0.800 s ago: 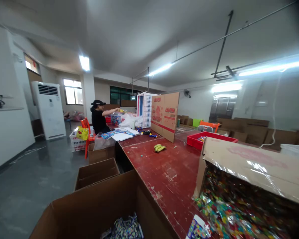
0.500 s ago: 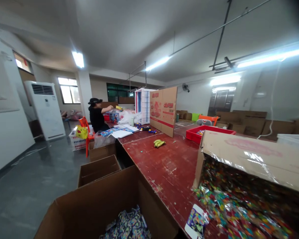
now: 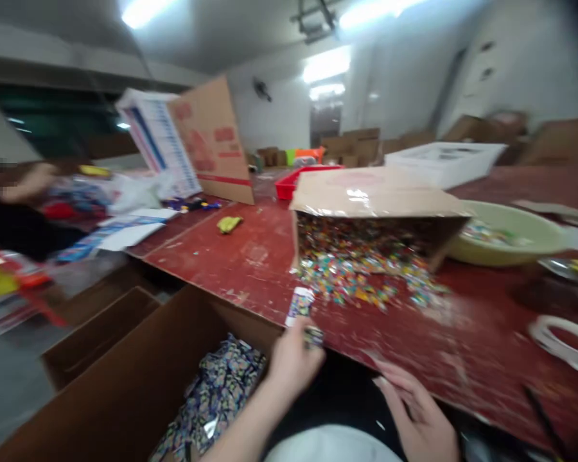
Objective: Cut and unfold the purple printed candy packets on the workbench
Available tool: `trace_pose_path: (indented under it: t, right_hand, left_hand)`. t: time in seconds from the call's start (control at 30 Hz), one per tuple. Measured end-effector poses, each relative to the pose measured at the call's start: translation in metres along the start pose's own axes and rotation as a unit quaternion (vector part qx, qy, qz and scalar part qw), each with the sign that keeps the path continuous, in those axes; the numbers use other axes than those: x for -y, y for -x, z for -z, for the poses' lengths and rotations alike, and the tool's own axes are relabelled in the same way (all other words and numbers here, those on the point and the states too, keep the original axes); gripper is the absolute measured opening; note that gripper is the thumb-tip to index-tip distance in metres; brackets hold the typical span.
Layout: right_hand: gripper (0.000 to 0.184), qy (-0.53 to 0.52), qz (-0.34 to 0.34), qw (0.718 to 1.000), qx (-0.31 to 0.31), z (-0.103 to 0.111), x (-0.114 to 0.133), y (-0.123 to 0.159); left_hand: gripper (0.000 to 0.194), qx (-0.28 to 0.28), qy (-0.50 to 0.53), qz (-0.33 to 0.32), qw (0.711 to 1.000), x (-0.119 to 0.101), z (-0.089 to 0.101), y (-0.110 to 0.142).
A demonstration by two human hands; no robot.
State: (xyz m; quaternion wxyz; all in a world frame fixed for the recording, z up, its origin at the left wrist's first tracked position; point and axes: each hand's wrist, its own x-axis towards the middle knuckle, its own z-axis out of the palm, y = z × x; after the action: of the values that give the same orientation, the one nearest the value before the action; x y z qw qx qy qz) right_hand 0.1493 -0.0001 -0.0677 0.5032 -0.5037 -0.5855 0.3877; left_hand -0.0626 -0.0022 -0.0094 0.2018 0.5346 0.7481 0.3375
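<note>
A: Hands?
B: Left hand (image 3: 293, 356) is at the near table edge, fingers curled in a pinch on a small printed packet (image 3: 314, 337). Right hand (image 3: 421, 410) is nearby, fingers bent towards the thumb. Blurred, can't tell if it pinches anything.
A: Grip advice?
B: My take: light pinch near the packet's rim, don't crush the middle. Keep the wrist clear of the box wall. Loose card (image 3: 300, 298) sits just past the fingers, easy to snag.
A: Containers, near first.
B: Big open cardboard box (image 3: 91, 391), near left, below table level. Pile of printed packets (image 3: 216, 391) inside. Smaller box (image 3: 96, 330) beyond its left side, contents unclear.
A: On the table (image 3: 260, 253)?
B: Tipped box (image 3: 376, 192), open side facing near, colourful wrapped pieces (image 3: 347, 276) spilling out. Right of it, pale green bowl (image 3: 515, 255) with small wrapped bits. Farther: white crate (image 3: 438, 168) on the right, red tray (image 3: 286, 187) behind the tipped box's left end. Can't read what's in either.
</note>
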Motion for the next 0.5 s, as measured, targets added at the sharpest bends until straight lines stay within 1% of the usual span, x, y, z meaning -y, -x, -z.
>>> trace_pose_path:
  t: [0.03,0.07,0.1,0.13,0.17,0.2,0.23,0.27,0.3,0.33,0.4,0.43,0.47,0.5]
  right_hand:
    - [0.031,-0.003,-0.02,1.0,0.008,-0.001,-0.007,0.001]
    - [0.03,-0.008,-0.037,0.999,0.025,-0.002,-0.012,0.001]
    - [0.029,-0.011,-0.049,0.998,0.048,-0.004,-0.016,0.001]
    - [0.027,-0.009,-0.057,0.996,0.075,-0.006,-0.018,0.0]
    - [0.025,-0.008,-0.058,0.993,0.104,-0.009,-0.018,0.0]
    - [0.023,-0.007,-0.055,0.99,0.131,-0.011,-0.017,-0.001]
    - [0.022,-0.006,-0.051,0.987,0.155,-0.014,-0.016,-0.002]
    - [0.02,-0.003,-0.048,0.983,0.177,-0.016,-0.014,-0.002]
    - [0.018,-0.001,-0.047,0.98,0.195,-0.018,-0.012,-0.003]
    - [0.016,0.002,-0.046,0.977,0.208,-0.019,-0.011,-0.003]
    - [0.014,0.007,-0.044,0.974,0.223,-0.021,-0.011,-0.004]
    - [0.014,0.008,-0.044,0.973,0.227,-0.021,-0.011,-0.004]
    - [0.013,0.008,-0.045,0.972,0.231,-0.02,-0.012,-0.004]
    - [0.013,0.007,-0.047,0.971,0.233,-0.019,-0.013,-0.004]
  left_hand:
    - [0.031,-0.022,-0.052,0.022,0.998,0.022,0.011,-0.009]
    - [0.035,-0.023,-0.075,0.04,0.996,0.044,0.02,-0.017]
    - [0.043,-0.024,-0.095,0.057,0.994,0.065,0.027,-0.024]
    - [0.056,-0.027,-0.115,0.067,0.991,0.083,0.032,-0.028]
    - [0.069,-0.05,-0.156,0.071,0.984,0.095,0.034,-0.03]
    - [0.078,-0.073,-0.198,0.054,0.976,0.101,0.032,-0.031]
    - [0.083,-0.085,-0.227,0.024,0.97,0.102,0.026,-0.033]
    - [0.083,-0.088,-0.244,-0.008,0.966,0.097,0.018,-0.037]
    - [0.08,-0.081,-0.247,-0.032,0.965,0.088,0.006,-0.045]
    - [0.076,-0.067,-0.239,-0.043,0.968,0.077,-0.006,-0.056]
    - [0.071,-0.054,-0.228,-0.007,0.972,0.054,-0.026,-0.087]
    - [0.07,-0.052,-0.228,0.02,0.972,0.046,-0.032,-0.103]
    - [0.067,-0.047,-0.228,0.044,0.972,0.041,-0.035,-0.118]
    - [0.062,-0.035,-0.226,0.058,0.972,0.039,-0.034,-0.13]
